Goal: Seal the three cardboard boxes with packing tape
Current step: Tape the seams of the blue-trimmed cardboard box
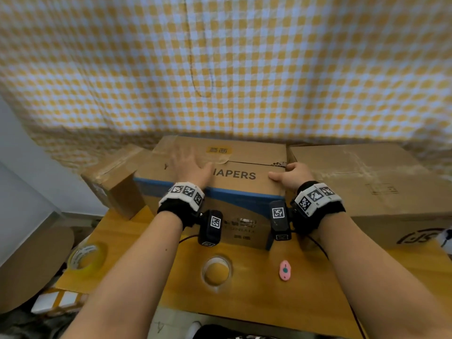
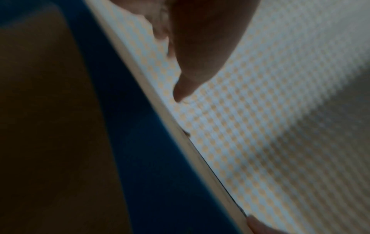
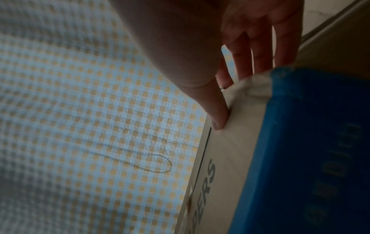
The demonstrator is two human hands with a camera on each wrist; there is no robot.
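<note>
Three cardboard boxes stand in a row at the back of the table: a small box (image 1: 115, 177) on the left, a middle box (image 1: 239, 177) with a blue stripe and grey lettering, and a large box (image 1: 367, 177) on the right. My left hand (image 1: 189, 165) lies flat, fingers spread, on the middle box's top, over shiny tape along the left part of the seam. My right hand (image 1: 291, 176) grips that box's top right corner, thumb (image 3: 218, 117) on top and fingers down its right side. The blue stripe (image 2: 140, 142) fills the left wrist view.
A clear tape roll (image 1: 217, 270) lies on the wooden table (image 1: 256, 302) in front of the middle box, with a pink cutter (image 1: 285, 270) to its right. A yellow tape roll (image 1: 86, 256) sits at the table's left edge. A yellow checked curtain (image 1: 244, 69) hangs behind the boxes.
</note>
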